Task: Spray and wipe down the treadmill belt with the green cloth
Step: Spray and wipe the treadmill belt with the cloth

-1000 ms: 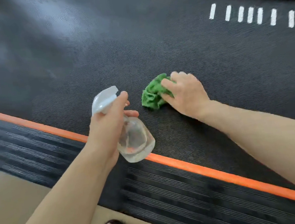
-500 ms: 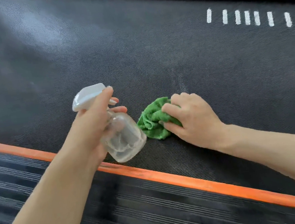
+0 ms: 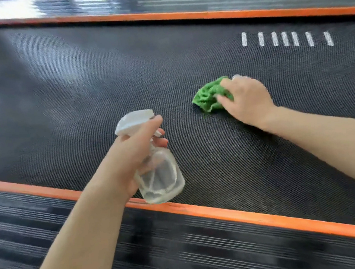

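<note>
Now right hand gripping green cloth farther up belt; left hand holds spray bottle.

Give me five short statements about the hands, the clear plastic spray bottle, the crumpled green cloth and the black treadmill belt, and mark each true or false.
1. The left hand grips the clear plastic spray bottle with the white trigger head. True.
2. The crumpled green cloth lies loose on the belt with no hand on it. False: the right hand holds it against the black textured treadmill belt.
3. The bottle stands on the belt. False: it is held in the air above the belt's near edge.
4. White dash marks are printed on the belt beyond the cloth. True.
5. The strips along the belt's edges are blue. False: the edge strips are orange.
</note>
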### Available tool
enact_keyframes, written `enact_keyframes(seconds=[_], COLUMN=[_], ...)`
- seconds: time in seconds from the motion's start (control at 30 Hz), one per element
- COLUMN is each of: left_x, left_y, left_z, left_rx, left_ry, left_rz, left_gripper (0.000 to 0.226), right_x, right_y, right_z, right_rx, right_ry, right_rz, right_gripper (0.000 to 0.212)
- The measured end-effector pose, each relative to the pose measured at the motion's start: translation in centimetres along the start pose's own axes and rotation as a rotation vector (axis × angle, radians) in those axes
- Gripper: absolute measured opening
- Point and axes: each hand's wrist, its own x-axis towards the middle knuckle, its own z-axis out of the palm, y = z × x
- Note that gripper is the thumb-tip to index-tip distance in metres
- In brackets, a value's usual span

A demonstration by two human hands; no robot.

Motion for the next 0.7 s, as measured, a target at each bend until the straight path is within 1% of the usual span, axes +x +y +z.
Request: enact_keyframes(seconds=[0.07, 0.13, 0.2, 0.27, 0.37, 0.5, 0.53, 0.57, 0.6, 0.67, 0.7], left_x=[-0.1, -0.2, -0.2, 0.1, 0.1, 0.1, 0.1, 0.0, 0.0, 0.0, 0.0], left_y=[0.2, 0.6, 1.1, 1.1, 0.8, 0.4, 0.4, 0.4, 0.4, 0.5, 0.5], left_z=[-0.4, -1.0, -1.2, -1.4, -2.1, -3.1, -3.2, -3.2, -3.1, -2.7, -2.6], left_rx=[0.049, 0.069, 0.056, 0.088, 0.102, 0.133, 0.136, 0.138, 0.137, 0.133, 0.125], left_ry=[0.003, 0.005, -0.007, -0.025, -0.019, -0.016, -0.018, -0.018, -0.015, -0.012, -0.014], left_rz=[0.031, 0.051, 0.06, 0.052, 0.037, 0.042, 0.045, 0.049, 0.052, 0.044, 0.037], left_gripper=[0.023, 0.025, 0.025, 0.025, 0.025, 0.028, 0.03, 0.032, 0.032, 0.034, 0.036], right_x=[-2.1, -7.0, -12.9, -15.7, -15.2, -12.2, -10.9, -9.1, -7.1, -3.3, -2.4], right_y=[-1.2, -3.2, -4.7, -5.0, -4.0, -3.2, -2.7, -2.1, -1.6, -1.1, -1.3], right_z=[-0.5, -1.6, -2.8, -3.8, -3.9, -3.7, -3.5, -3.1, -2.7, -1.8, -1.3], right_rx=[0.008, 0.091, 0.146, 0.159, 0.129, 0.075, 0.053, 0.036, 0.027, 0.004, -0.021], right_ry=[-0.011, -0.039, -0.113, -0.142, -0.16, -0.174, -0.178, -0.159, -0.122, -0.057, -0.043], right_rz=[0.008, -0.083, -0.225, -0.318, -0.439, -0.615, -0.602, -0.546, -0.442, -0.145, -0.01], right_gripper=[0.039, 0.037, 0.031, 0.028, 0.03, 0.031, 0.032, 0.035, 0.038, 0.046, 0.046])
